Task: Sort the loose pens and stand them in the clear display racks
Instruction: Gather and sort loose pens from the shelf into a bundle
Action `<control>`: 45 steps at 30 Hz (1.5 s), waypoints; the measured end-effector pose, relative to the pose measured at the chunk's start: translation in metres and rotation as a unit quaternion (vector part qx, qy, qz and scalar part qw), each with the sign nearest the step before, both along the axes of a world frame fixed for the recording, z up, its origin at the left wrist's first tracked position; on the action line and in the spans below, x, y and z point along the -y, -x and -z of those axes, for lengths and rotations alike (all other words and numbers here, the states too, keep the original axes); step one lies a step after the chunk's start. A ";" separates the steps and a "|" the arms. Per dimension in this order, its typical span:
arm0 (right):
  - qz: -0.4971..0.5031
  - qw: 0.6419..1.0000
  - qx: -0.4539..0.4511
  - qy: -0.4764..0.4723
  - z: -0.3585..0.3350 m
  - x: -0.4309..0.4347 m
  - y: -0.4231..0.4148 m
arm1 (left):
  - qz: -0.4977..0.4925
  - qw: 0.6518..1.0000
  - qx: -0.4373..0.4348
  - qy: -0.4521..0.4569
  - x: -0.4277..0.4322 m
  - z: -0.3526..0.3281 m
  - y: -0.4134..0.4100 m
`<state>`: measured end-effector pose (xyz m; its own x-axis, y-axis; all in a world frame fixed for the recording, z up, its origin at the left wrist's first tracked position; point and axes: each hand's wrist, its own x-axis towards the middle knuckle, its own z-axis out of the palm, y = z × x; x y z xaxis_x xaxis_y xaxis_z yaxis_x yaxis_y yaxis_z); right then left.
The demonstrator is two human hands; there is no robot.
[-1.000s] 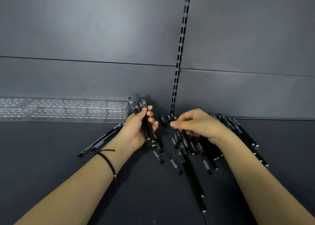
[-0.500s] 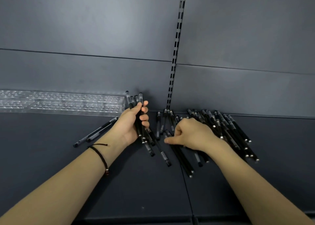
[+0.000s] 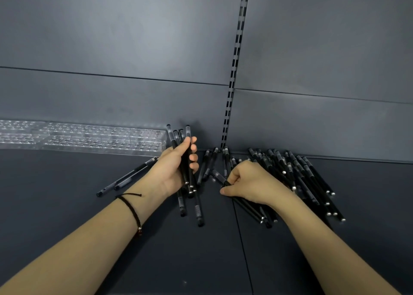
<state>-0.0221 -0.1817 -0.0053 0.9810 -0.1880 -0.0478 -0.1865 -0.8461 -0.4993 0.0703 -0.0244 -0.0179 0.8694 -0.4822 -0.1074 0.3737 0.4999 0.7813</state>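
My left hand [image 3: 173,171] is closed round a bundle of black pens [image 3: 186,160], held nearly upright, their caps sticking out above my fingers. My right hand [image 3: 252,181] rests on the shelf with thumb and fingers pinched on one black pen [image 3: 220,178] at the near edge of a pile of loose black pens [image 3: 297,174]. More pens lie between my hands near the wall [image 3: 209,162]. Two pens [image 3: 127,178] lie apart to the left. The clear display racks [image 3: 89,138] stand along the back wall at left, their holes empty.
The dark shelf surface [image 3: 67,205] runs to the back wall panel [image 3: 134,48]. A slotted upright strip [image 3: 234,71] runs up the wall behind the pens. A seam in the shelf [image 3: 242,238] passes below my right hand.
My right hand dropped from above the pile onto the shelf and pinched a single pen. My left hand kept its bundle and barely moved. The camera view shifted slightly.
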 end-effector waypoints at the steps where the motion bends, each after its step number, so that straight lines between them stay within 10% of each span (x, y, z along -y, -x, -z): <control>1: -0.002 1.000 0.013 -0.017 -0.001 0.001 0.000 | -0.002 1.000 0.000 -0.003 0.000 0.000 0.000; 7: 0.010 0.889 0.127 -0.441 -0.018 0.016 -0.002 | 0.040 0.999 -0.026 -0.010 0.000 -0.004 0.007; 10: -0.010 0.867 0.105 -0.488 -0.028 0.015 -0.008 | 0.118 0.993 0.003 -0.029 0.006 -0.004 0.017; 20: -0.027 0.958 0.095 -0.269 -0.025 0.008 -0.030 | 0.171 0.978 0.075 -0.098 0.007 0.000 0.023; 30: 0.044 0.976 0.125 -0.174 -0.017 0.036 -0.022 | 0.132 0.989 0.038 -0.059 0.011 0.001 0.014; 45: 0.081 0.983 -0.076 0.149 -0.014 0.017 -0.016 | 0.094 0.996 -0.012 -0.006 0.009 0.003 0.012</control>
